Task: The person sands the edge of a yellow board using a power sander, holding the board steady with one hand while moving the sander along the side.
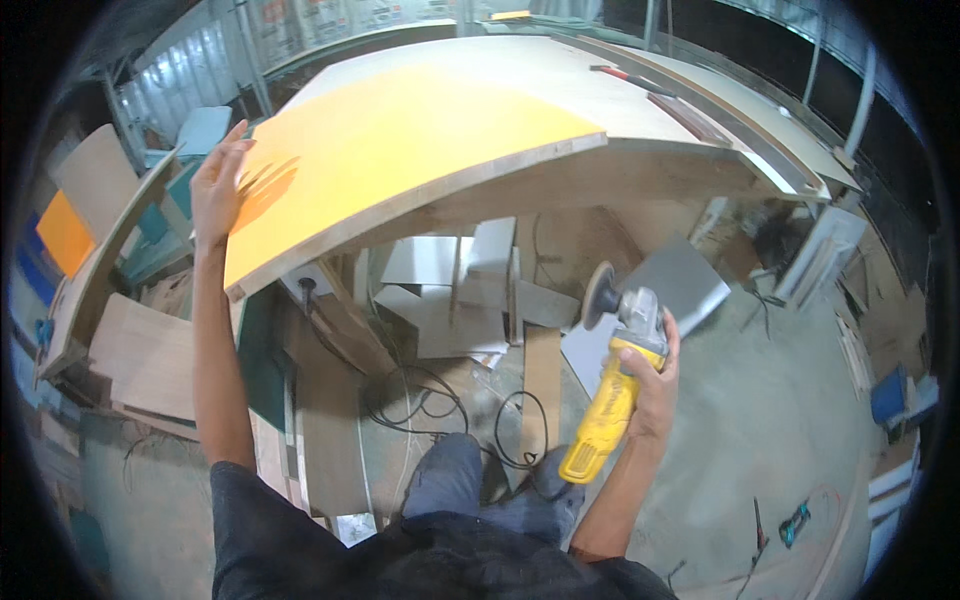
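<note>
**Two hands, one grinder, one orange board**

Right of centre in the frame, the yellow-bodied angle grinder with the grey metal head [618, 385] sits in the right hand [655, 385], fingers wrapped fully round its body. Its dark round sanding disc [600, 295] points up and to the left, hanging just below the raw wooden edge of the big orange-faced plywood board [400, 150] and not touching it. The grinder's yellow tail end dips toward the person's knees at lower centre.

Over at upper left, the left hand [217, 185] is up, fingers spread wide and straight, pressed flat against the board's left edge. Its shadow falls on the orange face right beside it.

That board fills the upper middle of the frame, lying on a pale plywood worktop [620, 100] that stretches away to the upper right, with a red-handled tool [622, 72] resting near its far edge.

Below the board, black cable [425, 405] loops across the concrete floor [760, 430] among grey and white panel offcuts [440, 290]. At left lean more wooden boards [145, 355], one small orange panel [63, 232] among them. A teal hand tool [795, 522] lies at lower right.
</note>
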A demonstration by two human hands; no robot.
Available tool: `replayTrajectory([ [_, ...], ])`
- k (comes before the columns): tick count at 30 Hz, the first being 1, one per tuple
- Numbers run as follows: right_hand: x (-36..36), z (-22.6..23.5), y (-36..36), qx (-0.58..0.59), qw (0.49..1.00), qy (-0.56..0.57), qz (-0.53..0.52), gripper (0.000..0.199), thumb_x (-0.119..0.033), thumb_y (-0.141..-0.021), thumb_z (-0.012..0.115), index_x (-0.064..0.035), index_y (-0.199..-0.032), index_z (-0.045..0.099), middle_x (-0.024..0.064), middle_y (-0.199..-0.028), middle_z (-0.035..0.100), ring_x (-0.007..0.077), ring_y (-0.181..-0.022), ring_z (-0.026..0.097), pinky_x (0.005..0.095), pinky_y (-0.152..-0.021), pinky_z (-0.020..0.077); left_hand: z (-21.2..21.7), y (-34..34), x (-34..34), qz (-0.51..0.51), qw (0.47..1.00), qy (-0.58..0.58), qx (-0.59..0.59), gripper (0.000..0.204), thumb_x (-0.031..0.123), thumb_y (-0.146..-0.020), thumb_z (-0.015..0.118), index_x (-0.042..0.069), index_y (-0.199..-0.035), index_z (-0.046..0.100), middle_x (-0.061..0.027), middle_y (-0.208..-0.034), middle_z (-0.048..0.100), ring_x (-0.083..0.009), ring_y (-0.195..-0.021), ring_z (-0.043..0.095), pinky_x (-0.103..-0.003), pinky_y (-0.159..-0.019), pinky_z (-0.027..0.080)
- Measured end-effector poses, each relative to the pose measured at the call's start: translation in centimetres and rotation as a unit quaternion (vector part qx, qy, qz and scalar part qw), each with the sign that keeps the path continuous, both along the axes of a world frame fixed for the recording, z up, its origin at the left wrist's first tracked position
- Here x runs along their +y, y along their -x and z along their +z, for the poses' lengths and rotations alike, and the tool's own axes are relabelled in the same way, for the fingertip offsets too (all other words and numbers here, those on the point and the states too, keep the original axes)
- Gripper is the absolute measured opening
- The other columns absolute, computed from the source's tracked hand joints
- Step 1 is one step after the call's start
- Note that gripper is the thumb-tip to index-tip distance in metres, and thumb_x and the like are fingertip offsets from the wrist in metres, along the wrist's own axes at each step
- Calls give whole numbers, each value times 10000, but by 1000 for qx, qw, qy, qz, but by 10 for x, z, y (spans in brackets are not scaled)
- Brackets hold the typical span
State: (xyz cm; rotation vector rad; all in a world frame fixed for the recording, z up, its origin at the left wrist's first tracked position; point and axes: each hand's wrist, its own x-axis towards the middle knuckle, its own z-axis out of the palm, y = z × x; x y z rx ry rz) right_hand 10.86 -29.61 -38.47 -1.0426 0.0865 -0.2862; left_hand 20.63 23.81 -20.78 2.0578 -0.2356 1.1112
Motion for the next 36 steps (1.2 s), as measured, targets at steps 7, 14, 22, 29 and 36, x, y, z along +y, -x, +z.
replayTrajectory([
  [7, -95, -182, 111, 153, 980, -101, -82, 517, -124, -886, 731, -38, -1346, 514, 214, -1011, 689, 294, -745, 718, 409, -653, 649, -33, 21, -19, -295, 920, 253, 43, 635, 470, -1117, 445, 1, -797, 729, -213, -953, 780, -284, -986, 732, -389, -1014, 537],
  [14, -91, -258, 195, 129, 952, -253, -114, 515, -402, -958, 716, -2, -1248, 569, 196, -983, 701, 286, -752, 705, 398, -659, 635, -48, 42, -164, -20, 974, -13, -226, 562, 401, -1114, 419, 74, -804, 755, -95, -786, 762, -252, -753, 709, -388, -845, 530],
  [22, -12, -286, 218, 144, 924, -345, -83, 720, -571, -935, 683, 0, -1346, 530, 124, -955, 666, 225, -720, 655, 334, -638, 605, -37, 61, -227, 23, 974, -81, -211, 465, 349, -1033, 524, 74, -697, 690, -128, -614, 613, -299, -655, 650, -419, -733, 465],
  [29, 39, -324, 247, 165, 882, -436, 66, 816, -593, -902, 691, 23, -1403, 501, 90, -908, 626, 199, -779, 642, 307, -686, 594, -36, 59, -241, 3, 966, 30, -258, 514, 269, -985, 499, 11, -599, 718, -215, -585, 659, -386, -552, 682, -484, -679, 559],
  [36, 44, -326, 244, 172, 892, -417, 43, 835, -624, -899, 678, 28, -1395, 517, 71, -887, 631, 204, -734, 658, 292, -657, 595, -35, 55, -242, 18, 956, 21, -292, 492, 251, -981, 513, -15, -628, 730, -223, -626, 687, -398, -604, 697, -497, -758, 559],
])
